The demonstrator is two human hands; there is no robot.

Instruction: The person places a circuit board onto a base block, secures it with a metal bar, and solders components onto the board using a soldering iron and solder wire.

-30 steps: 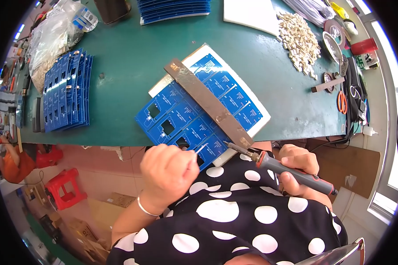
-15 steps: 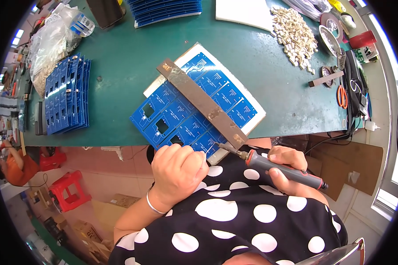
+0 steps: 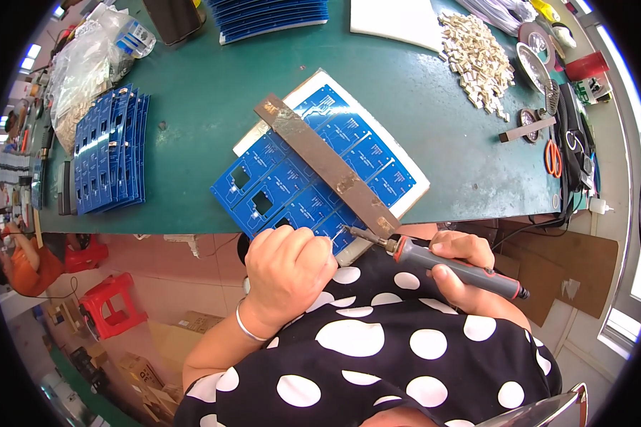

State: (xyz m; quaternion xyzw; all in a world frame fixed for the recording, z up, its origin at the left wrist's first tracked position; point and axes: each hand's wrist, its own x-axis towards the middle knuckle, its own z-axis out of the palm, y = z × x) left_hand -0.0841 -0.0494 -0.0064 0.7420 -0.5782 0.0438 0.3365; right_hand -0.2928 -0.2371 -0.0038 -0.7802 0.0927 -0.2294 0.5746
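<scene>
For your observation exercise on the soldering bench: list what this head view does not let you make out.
- Solder wire, if any, in the left hand: hidden by its curled fingers.
- Soldering iron tip contact with the blue circuit board panel: too small.
- Board strip under the metal bar: covered.
- Objects at the table far edge: cut off, bent by the fisheye rim.

One head-worn fisheye looks steeply down, close over the green table (image 3: 192, 206).

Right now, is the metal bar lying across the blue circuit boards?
Yes, the metal bar rests diagonally over the blue circuit boards.
</scene>
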